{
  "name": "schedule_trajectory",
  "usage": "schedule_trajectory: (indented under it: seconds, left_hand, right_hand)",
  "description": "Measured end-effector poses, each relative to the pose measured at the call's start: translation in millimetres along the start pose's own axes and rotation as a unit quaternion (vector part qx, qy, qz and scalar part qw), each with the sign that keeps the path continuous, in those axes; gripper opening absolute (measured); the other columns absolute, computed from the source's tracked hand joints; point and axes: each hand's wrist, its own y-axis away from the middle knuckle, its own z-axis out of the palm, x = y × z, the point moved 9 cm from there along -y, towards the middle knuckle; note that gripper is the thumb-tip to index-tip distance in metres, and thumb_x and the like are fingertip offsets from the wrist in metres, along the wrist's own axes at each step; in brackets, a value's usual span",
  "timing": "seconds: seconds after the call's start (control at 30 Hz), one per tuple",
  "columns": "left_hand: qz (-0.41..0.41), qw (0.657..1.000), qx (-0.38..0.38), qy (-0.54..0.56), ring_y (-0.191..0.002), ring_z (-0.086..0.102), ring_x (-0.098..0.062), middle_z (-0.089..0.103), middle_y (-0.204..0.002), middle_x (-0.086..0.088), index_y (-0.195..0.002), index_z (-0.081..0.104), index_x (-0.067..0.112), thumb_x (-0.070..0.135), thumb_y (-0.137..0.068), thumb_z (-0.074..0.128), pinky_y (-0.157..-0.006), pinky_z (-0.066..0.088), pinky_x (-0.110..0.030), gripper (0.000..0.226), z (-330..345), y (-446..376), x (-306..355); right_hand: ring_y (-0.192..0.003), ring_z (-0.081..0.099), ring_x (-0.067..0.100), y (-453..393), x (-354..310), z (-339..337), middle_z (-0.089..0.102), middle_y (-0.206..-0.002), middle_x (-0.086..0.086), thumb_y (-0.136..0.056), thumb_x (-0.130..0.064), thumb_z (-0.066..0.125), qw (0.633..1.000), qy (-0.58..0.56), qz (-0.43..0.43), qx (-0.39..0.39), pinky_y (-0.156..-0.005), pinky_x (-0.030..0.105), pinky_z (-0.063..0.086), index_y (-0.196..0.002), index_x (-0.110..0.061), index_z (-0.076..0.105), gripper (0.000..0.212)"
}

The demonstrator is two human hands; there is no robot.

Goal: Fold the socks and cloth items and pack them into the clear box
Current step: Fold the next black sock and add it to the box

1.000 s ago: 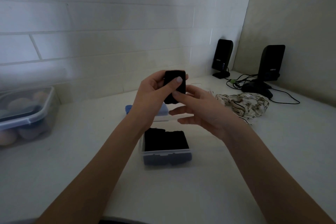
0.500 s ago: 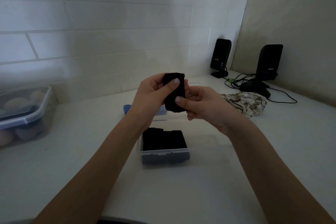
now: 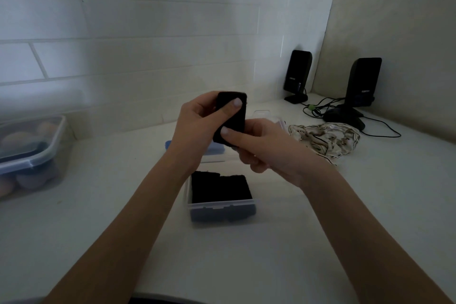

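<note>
Nearest is the clear box (image 3: 222,205), sitting on the white counter (image 3: 320,242). It already has dark folded socks (image 3: 220,186) inside, and they fill most of the top, so there is not much room left.

Just above it, both hands hold a small folded black sock (image 3: 232,118) in the air. The left hand (image 3: 197,126) wraps around its top part, thumb pressed flat on the front. The right hand (image 3: 261,145) pinches its bottom part, thumb in front and the other fingers curled behind.

What could go wrong? The fold could pop open if one thumb lets go too soon (socks are springy). It could also be a tight push into the box, and that might mess up the socks already there.

Farther back, a blue lid (image 3: 172,144) peeks out behind the left wrist. To the right lies a crumpled patterned cloth (image 3: 325,138), not folded yet. Far right stand two black speakers (image 3: 297,74).

Compared with a second ago, the right hand has closed: its fingers were spread open under the sock, and now they grip it.
</note>
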Motion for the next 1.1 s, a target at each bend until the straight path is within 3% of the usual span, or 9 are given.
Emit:
schedule_trajectory:
  seconds: [0.13,0.27,0.33,0.43,0.57,0.7,0.9,1.03,1.1]
  left_hand:
    - [0.005,1.000,0.014,-0.003,-0.070,0.066,-0.006,0.071,-0.068,0.011,-0.084,0.071,0.016,0.019,-0.075,0.069,-0.063,0.051,-0.018,0.009,-2.2,0.9,-1.1]
    - [0.019,0.999,0.024,-0.025,-0.068,0.066,-0.005,0.071,-0.066,0.011,-0.083,0.071,0.014,0.011,-0.081,0.066,-0.064,0.051,-0.017,0.006,-5.7,1.0,1.4]
    - [0.040,0.998,0.027,-0.044,-0.068,0.066,-0.002,0.071,-0.065,0.014,-0.085,0.071,0.016,0.008,-0.080,0.068,-0.064,0.051,-0.016,0.009,-7.1,1.0,7.4]
    - [0.055,0.997,0.009,-0.062,-0.067,0.067,0.000,0.072,-0.065,0.017,-0.083,0.070,0.021,0.005,-0.076,0.070,-0.064,0.051,-0.014,0.018,-3.7,1.3,11.2]
    - [0.073,0.988,0.003,-0.136,-0.070,0.068,-0.003,0.072,-0.073,0.012,-0.087,0.071,0.023,0.010,-0.073,0.075,-0.066,0.053,-0.016,0.019,4.0,6.0,13.3]
    - [0.108,0.972,0.021,-0.206,-0.047,0.058,-0.002,0.067,-0.079,0.008,-0.096,0.069,0.017,0.019,-0.075,0.075,-0.049,0.046,-0.013,0.023,6.0,10.6,19.2]
    - [0.100,0.926,-0.099,-0.349,-0.044,0.062,-0.008,0.068,-0.064,0.005,-0.075,0.070,0.014,0.028,-0.075,0.075,-0.050,0.054,-0.025,0.015,28.7,15.7,3.8]
    - [0.076,0.890,-0.155,-0.422,-0.046,0.063,-0.005,0.066,-0.064,0.010,-0.074,0.070,0.018,0.038,-0.076,0.071,-0.059,0.056,-0.026,0.021,35.6,16.8,-7.7]
    - [0.065,0.872,-0.188,-0.448,-0.049,0.064,-0.005,0.068,-0.067,0.008,-0.077,0.070,0.018,0.040,-0.077,0.069,-0.066,0.057,-0.031,0.022,41.2,18.7,-14.6]
  right_hand:
    - [-0.040,0.035,0.009,-2.5,1.4,-3.9,0.047,-0.054,-0.002,-0.092,-0.028,0.057,0.999,0.021,-0.011,0.030,-0.036,0.018,0.024,-0.081,-0.013,0.058,0.019]
    - [-0.034,0.039,0.003,-3.2,1.2,-8.4,0.050,-0.055,0.001,-0.089,-0.025,0.062,0.997,0.032,-0.021,0.060,-0.035,0.013,0.029,-0.087,-0.012,0.064,0.013]
    - [-0.035,0.040,0.007,-3.0,-2.2,-11.9,0.054,-0.055,0.002,-0.086,-0.030,0.065,0.996,0.038,-0.033,0.078,-0.035,0.015,0.030,-0.083,-0.013,0.067,0.017]
    - [-0.044,0.050,0.010,0.4,-9.5,-23.9,0.065,-0.069,0.003,-0.083,-0.038,0.065,0.991,0.058,-0.053,0.106,-0.039,0.018,0.032,-0.094,-0.012,0.066,0.028]
    - [-0.048,0.054,-0.002,4.0,-16.0,-36.3,0.064,-0.065,-0.010,-0.082,-0.020,0.069,0.991,0.042,-0.085,0.093,-0.045,0.014,0.036,-0.085,-0.018,0.061,0.008]
    - [-0.059,0.061,0.010,6.8,-4.2,-42.9,0.071,-0.075,0.004,-0.079,-0.018,0.072,0.997,0.061,-0.020,0.036,-0.046,0.021,0.040,-0.097,-0.015,0.063,0.020]
    - [-0.065,0.073,0.016,20.6,21.7,-46.2,0.076,-0.073,0.004,-0.084,-0.020,0.067,0.964,0.225,0.133,-0.055,-0.046,0.018,0.049,-0.100,-0.010,0.066,0.018]
    - [-0.072,0.074,0.017,22.6,34.5,-49.3,0.076,-0.075,0.005,-0.083,-0.024,0.069,0.936,0.286,0.199,-0.050,-0.068,0.028,0.060,-0.095,-0.009,0.070,0.018]
    - [-0.081,0.073,0.018,24.8,35.6,-46.6,0.076,-0.084,0.004,-0.083,-0.032,0.068,0.907,0.359,0.212,-0.060,-0.083,0.034,0.058,-0.096,-0.012,0.073,0.025]
